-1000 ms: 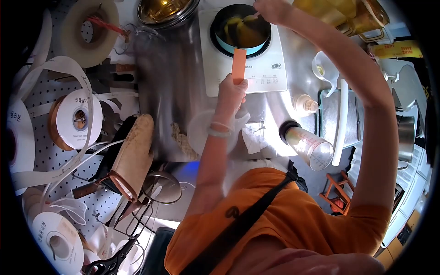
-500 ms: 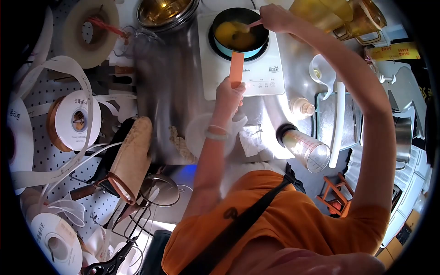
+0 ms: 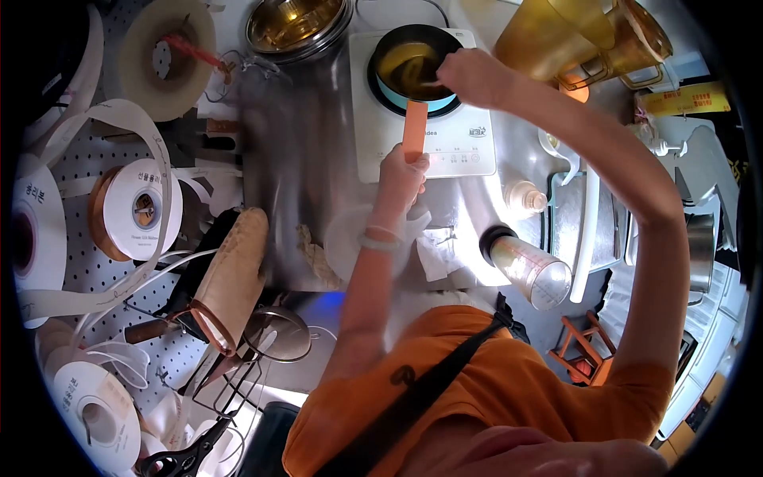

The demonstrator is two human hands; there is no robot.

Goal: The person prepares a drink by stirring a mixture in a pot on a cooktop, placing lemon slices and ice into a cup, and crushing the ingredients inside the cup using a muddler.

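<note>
While we hold the pan (image 3: 413, 33) by its orange handle (image 3: 414, 131), we seem to be stirring the yellow stuff (image 3: 405, 65) inside it. That looks like the step we are on, and we guess we are in the middle of it, as the yellow lies in streaks with the dark pan showing through. The pan sits on the round black ring of the white cooker (image 3: 451, 135), and the cooker sits on the shiny tabletop (image 3: 294, 183).

Our left hand (image 3: 403, 173) is wrapped round the low end of the handle, with the fingers curled tight. Our right hand (image 3: 475, 78) is over the right edge of the pan, pinched round a thin tool (image 3: 431, 83). Only a short bit of the tool shows, so we cannot tell what its tip is like. Our two hands are apart and do not touch each other.

We think the next move calls for a firm left hand, so the pan does not slide or turn, and for small, soft strokes from the right. If we push too hard, some yellow could slop over the rim. The big amber jug (image 3: 548, 40) stands near our right arm, so our elbow needs care too.
</note>
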